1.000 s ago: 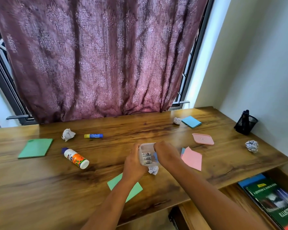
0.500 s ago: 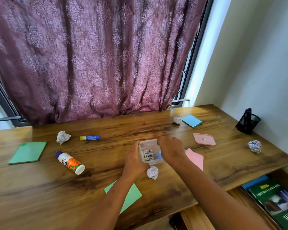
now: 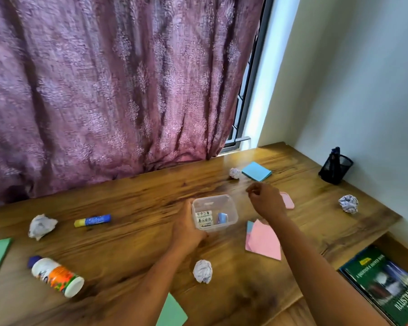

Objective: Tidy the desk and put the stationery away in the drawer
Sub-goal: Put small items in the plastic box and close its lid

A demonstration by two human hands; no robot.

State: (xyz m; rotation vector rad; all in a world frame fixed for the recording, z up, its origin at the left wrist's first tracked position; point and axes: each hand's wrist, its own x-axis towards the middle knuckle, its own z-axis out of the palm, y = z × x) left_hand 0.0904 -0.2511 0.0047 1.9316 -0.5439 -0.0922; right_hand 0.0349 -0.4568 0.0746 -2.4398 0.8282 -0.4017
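While left hand [image 3: 186, 231] grips the clear container [image 3: 216, 203], right hand [image 3: 266, 203] — fingers curled, empty — hovers beside the pink lid [image 3: 289, 203], presumably next to fit.

This is a home study corner. A wooden desk [image 3: 137, 198] stands against a barred window [image 3: 242, 107] hung with a purple patterned curtain [image 3: 104, 90], and plain painted walls meet at the corner. Beyond and to the right of the fingers [image 3: 252, 191] of the right hand [image 3: 266, 203] sits a mesh pen pot [image 3: 336, 165]. Just past the fingers lie blue sticky notes [image 3: 256, 171]. Nearer than the fingers and to their right, books [image 3: 386, 283] lie on a low shelf.
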